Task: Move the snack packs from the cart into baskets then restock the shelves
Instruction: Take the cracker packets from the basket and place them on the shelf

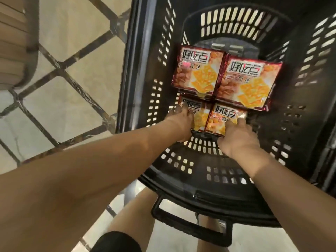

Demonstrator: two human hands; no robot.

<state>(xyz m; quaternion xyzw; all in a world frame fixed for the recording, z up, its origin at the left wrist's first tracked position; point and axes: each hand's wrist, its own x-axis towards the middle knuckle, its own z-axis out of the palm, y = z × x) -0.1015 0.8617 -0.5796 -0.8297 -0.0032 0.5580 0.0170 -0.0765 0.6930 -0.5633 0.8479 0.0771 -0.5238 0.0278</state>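
Observation:
Several red-and-orange cracker snack packs lie in a deep black slotted plastic basket (145,73). Two packs sit at the back side by side, one on the left (198,73) and one on the right (249,82). Two more lie nearer to me. My left hand (180,122) grips the near left pack (200,115) at its left edge. My right hand (238,139) grips the near right pack (223,115), thumb on its right corner. Both near packs rest low in the basket, partly under the back ones.
The basket's black handle (190,222) sticks out toward me above my legs. Beige floor tiles with dark diagonal strips (72,70) spread to the left. A tan curved piece of furniture (16,42) stands at the far left.

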